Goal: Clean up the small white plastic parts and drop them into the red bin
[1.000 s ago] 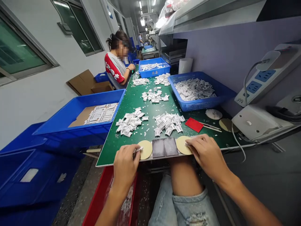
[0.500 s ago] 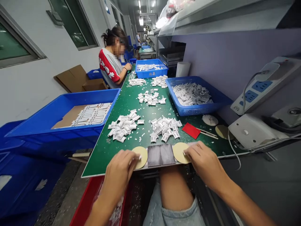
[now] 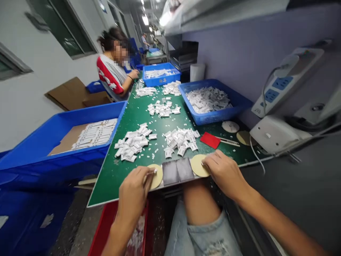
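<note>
At the table's front edge my left hand (image 3: 135, 183) pinches a small white piece (image 3: 155, 171) over a round yellow pad (image 3: 157, 179). Closed over the other yellow pad (image 3: 198, 165), my right hand (image 3: 222, 170) has a tiny white bit at its fingertips, too small to name. Two dark grey rectangular plates (image 3: 178, 170) lie side by side between the pads. Beyond them sit a left pile of white plastic parts (image 3: 133, 142) and a right pile of similar parts (image 3: 179, 139). A red flat piece (image 3: 210, 140) lies beside tweezers (image 3: 228, 141), beyond my right hand.
A blue basket (image 3: 213, 116) full of white parts stands at the right, near a power strip (image 3: 287, 78). On the left is a large blue bin (image 3: 61, 119). A co-worker (image 3: 113, 67) sits at the far left edge. Below the table is a red bin (image 3: 99, 227).
The view has swung a little to the right, so the scene shifts left. My left fingers have lifted slightly with the white piece; my right hand stays at its pad.
</note>
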`<state>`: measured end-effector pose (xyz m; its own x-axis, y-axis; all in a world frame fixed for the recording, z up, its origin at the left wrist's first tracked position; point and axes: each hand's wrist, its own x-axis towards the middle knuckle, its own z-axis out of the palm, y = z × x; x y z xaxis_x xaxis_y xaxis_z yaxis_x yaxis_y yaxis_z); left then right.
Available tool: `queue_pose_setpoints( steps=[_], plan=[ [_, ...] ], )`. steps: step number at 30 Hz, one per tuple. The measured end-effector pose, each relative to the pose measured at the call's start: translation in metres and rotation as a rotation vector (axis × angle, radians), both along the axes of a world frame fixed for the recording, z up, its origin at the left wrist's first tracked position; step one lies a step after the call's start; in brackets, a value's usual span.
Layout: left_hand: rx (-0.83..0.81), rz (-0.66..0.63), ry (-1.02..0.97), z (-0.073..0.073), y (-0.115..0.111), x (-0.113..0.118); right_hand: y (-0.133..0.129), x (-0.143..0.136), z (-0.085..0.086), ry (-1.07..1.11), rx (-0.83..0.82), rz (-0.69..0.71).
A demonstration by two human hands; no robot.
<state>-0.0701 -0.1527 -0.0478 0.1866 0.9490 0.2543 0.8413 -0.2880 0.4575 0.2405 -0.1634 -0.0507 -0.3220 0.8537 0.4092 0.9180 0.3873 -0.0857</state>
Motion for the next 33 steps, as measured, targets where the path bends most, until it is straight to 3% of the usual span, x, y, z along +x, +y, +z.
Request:
queue_pose_setpoints(
  steps=[3, 4, 7, 9, 10, 12, 15, 18, 22, 25, 30, 33],
  plan=[
    [-0.252, -0.176, -0.134, -0.001, -0.012, -0.028, -0.016, -0.001, 0.003, 0.136, 0.010, -0.001],
    [-0.257, -0.157, -0.213, -0.001, -0.016, -0.040, -0.023, -0.001, 0.005, 0.219, 0.038, -0.013],
    [-0.083, 0.197, -0.343, 0.004, -0.024, -0.068, -0.033, -0.001, 0.010, 0.493, 0.108, -0.128],
    [-0.020, 0.436, -0.370, 0.011, -0.022, -0.071, -0.029, 0.000, 0.013, 0.704, 0.029, -0.206],
    [-0.043, 0.481, -0.401, 0.014, -0.019, -0.068, -0.024, 0.001, 0.014, 0.835, -0.060, -0.217],
    [-0.143, 0.416, -0.495, 0.019, -0.011, -0.059, -0.012, 0.001, 0.016, 1.147, -0.281, -0.167],
    [-0.251, 0.196, -0.652, 0.019, 0.002, -0.042, 0.001, -0.001, 0.015, 1.580, -0.590, 0.012],
    [-0.252, 0.108, -0.754, 0.013, 0.010, -0.027, 0.004, -0.003, 0.011, 1.752, -0.692, 0.026],
    [-0.173, 0.086, -0.618, 0.014, 0.017, -0.014, 0.004, -0.002, 0.008, 1.463, -0.464, -0.137],
    [-0.253, -0.036, -0.465, 0.023, 0.025, -0.015, 0.006, 0.001, 0.019, 1.101, -0.341, -0.105],
    [-0.438, -0.262, -0.084, 0.038, 0.051, -0.019, 0.024, 0.007, 0.040, 0.604, -0.595, 0.120],
    [-0.436, -0.243, 0.027, 0.044, 0.065, -0.014, 0.042, 0.010, 0.039, 0.423, -0.561, 0.074]
  ],
)
